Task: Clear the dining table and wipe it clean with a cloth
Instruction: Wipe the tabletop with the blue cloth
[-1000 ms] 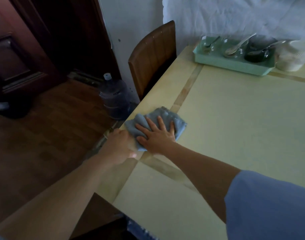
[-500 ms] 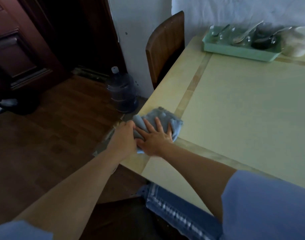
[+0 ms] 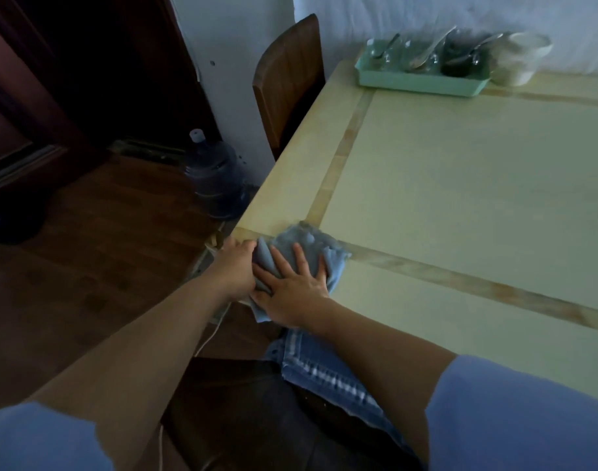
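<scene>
Crumpled blue-grey cloth (image 3: 304,243) on the near left corner of the pale yellow table (image 3: 460,185), right hand (image 3: 290,287) pressing it with fingers spread flat, left hand (image 3: 234,266) against the cloth's edge, grip impossible to tell, mint-green plastic tray (image 3: 419,85) at the far edge.

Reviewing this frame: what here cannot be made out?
Head view:
1. Left hand: fingers hidden by its own back and the grey-blue cloth; grip unclear.
2. Pale yellow table under the cloth: covered by it and the right hand.
3. Mint-green plastic tray: contents blurred, too small.
</scene>
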A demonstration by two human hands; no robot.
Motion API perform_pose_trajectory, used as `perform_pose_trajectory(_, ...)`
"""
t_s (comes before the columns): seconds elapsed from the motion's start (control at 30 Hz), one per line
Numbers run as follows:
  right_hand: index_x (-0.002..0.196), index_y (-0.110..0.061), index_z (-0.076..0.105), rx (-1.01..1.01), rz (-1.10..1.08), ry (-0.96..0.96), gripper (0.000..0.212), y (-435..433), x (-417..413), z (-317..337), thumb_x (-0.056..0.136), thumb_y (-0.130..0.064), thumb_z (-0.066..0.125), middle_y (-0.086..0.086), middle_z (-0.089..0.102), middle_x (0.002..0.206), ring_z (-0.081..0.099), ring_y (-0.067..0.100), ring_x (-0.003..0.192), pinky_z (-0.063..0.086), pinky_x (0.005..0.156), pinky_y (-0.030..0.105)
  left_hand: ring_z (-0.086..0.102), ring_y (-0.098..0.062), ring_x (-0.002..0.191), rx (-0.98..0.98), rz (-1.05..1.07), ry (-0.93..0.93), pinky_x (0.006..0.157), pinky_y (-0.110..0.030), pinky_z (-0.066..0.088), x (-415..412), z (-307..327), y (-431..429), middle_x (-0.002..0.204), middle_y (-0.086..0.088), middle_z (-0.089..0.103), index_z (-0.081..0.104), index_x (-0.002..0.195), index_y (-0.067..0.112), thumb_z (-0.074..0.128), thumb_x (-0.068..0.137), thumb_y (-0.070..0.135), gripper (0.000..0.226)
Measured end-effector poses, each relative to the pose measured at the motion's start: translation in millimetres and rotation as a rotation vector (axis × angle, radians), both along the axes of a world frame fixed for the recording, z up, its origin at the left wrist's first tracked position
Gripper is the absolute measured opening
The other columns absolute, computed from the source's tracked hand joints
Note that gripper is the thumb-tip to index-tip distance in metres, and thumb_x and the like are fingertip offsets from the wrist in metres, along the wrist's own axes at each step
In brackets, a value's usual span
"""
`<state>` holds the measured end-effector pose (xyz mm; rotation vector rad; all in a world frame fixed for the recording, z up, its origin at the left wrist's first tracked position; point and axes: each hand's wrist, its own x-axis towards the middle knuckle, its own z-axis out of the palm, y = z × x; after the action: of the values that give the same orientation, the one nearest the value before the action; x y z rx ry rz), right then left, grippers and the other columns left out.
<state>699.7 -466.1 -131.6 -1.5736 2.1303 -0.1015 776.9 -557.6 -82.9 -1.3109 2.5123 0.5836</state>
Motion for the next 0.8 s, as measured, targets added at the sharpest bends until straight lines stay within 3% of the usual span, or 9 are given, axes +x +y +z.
perform_pose_trajectory(0.13,0.139,-0.061,-0.006,-0.015,0.035,0.011,0.053,28.8,-19.7,-0.2,0.093,-0.063,0.018,-0.019,-0.018,0.157,-0.026,0.025,0.143,-0.019,0.105,0.063,0.032,-0.033,0.133,0.078,-0.099,-0.098,0.110,-0.042,0.033,-5.8,-2.0,9.6,0.148,-0.011,0.017,0.014,0.146,0.022,0.065,0.083,0.017,0.082)
perform_pose_trajectory(0.27,0.140,-0.061,-0.004,0.023,-0.022,0.051,0.052,68.3,-55.8,2.1,0.092,-0.065,0.017,-0.020,-0.019,0.156,-0.025,0.023,0.143,-0.021,0.105,0.061,0.011,-0.032,0.143,0.066,-0.152,-0.243,0.117,-0.042,0.022,-12.4,-8.1,23.0,0.154,-0.009,0.006,0.002,0.149,0.019,0.074,0.075,0.028,0.103)
perform_pose_trajectory(0.4,0.139,-0.061,-0.008,0.093,-0.178,0.082,0.054,120.1,-105.9,4.8,0.091,-0.067,0.015,-0.020,-0.020,0.155,-0.024,0.021,0.144,-0.015,0.111,0.061,0.001,-0.029,0.145,0.131,-0.228,-0.158,0.118,-0.040,0.013,-25.8,-4.9,42.9,0.157,-0.009,0.001,0.005,0.149,0.017,0.067,0.082,0.030,0.093)
perform_pose_trajectory(0.57,0.142,-0.057,-0.007,0.110,-0.341,0.056,0.057,131.9,-97.5,7.4,0.091,-0.066,0.017,-0.017,-0.023,0.155,-0.028,0.025,0.142,-0.013,0.108,0.064,0.004,-0.027,0.146,0.104,-0.257,-0.049,0.117,-0.047,0.020,-47.4,-14.7,66.2,0.158,-0.003,0.001,0.014,0.148,0.023,0.069,0.080,0.032,0.088)
perform_pose_trajectory(0.73,0.142,-0.057,-0.003,0.031,-0.190,0.037,0.055,126.7,-67.0,0.1,0.092,-0.064,0.019,-0.017,-0.019,0.157,-0.028,0.025,0.142,-0.014,0.107,0.064,0.022,-0.027,0.140,0.060,-0.269,-0.030,0.114,-0.042,0.028,-56.4,-19.6,66.4,0.152,-0.008,0.023,0.031,0.142,0.020,0.076,0.067,0.035,0.088)
perform_pose_trajectory(0.8,0.142,-0.058,-0.002,-0.003,-0.152,0.061,0.053,143.1,-79.3,-0.8,0.093,-0.064,0.018,-0.019,-0.016,0.157,-0.025,0.023,0.143,-0.016,0.108,0.062,0.015,-0.028,0.143,0.091,-0.279,-0.056,0.116,-0.039,0.024,-66.0,-17.0,79.1,0.155,-0.011,0.017,0.026,0.145,0.018,0.075,0.071,0.036,0.091)
